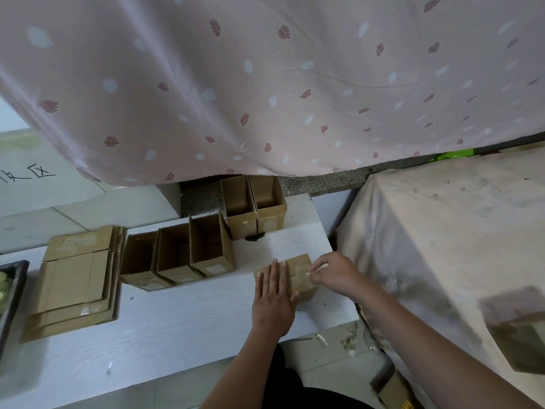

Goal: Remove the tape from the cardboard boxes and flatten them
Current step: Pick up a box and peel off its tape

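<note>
While my left hand (272, 302) lies flat with straight fingers on the small closed brown cardboard box (290, 274), pinning it to the white-topped bench (182, 323), my right hand (334, 274) pinches the end of the clear strip of tape (308, 273) at the box's right edge. I judge the step goes best if I keep the palm pressing down and draw the tape low and slowly back along the seam, so it lifts in one piece and does not tear the paper face. Just beyond, a row of three open brown cardboard boxes (177, 255) stands left of my hands, and two more open cartons (253, 208) sit further back. A stack of flattened brown cardboard sheets (73, 281) lies at the bench's left.

How far the tape has lifted I cannot tell; it is glossy and small. My left palm hides the near part of the seam. The pink leaf-print cloth (265, 84) conceals whatever is behind it.
</note>
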A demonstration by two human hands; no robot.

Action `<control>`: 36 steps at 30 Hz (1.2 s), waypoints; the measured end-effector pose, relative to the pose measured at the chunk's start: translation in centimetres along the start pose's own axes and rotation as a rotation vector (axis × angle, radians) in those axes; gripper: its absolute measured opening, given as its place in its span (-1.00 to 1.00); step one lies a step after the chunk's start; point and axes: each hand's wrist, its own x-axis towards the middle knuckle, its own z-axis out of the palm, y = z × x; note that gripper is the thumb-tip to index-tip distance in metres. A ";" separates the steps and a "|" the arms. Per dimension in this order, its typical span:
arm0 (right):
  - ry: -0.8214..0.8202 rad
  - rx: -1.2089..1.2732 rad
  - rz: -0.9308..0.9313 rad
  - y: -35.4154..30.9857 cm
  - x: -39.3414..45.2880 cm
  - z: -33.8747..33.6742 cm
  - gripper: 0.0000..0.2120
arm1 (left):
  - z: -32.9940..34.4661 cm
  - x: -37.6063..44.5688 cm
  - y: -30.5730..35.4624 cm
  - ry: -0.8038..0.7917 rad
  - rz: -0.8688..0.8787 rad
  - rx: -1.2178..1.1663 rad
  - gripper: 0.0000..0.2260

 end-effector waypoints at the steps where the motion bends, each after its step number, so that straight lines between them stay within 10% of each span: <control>1: -0.017 0.014 0.004 0.0 0.0 0.2 -0.94 | 0.0 0.0 0.0 0.000 0.000 -0.001 -0.34; 14: -0.021 -0.169 -0.262 -0.3 1.0 1.5 -0.72 | 0.0 0.1 -0.1 -0.011 -0.005 0.001 -0.34; 22: -0.010 -0.249 -0.205 0.0 1.3 1.6 -0.93 | 0.0 0.3 0.0 -0.012 -0.014 -0.006 -0.37; 36: 0.235 -0.165 -0.151 1.8 2.0 -1.1 -0.74 | -0.3 0.4 0.0 -0.033 -0.013 -0.018 -0.37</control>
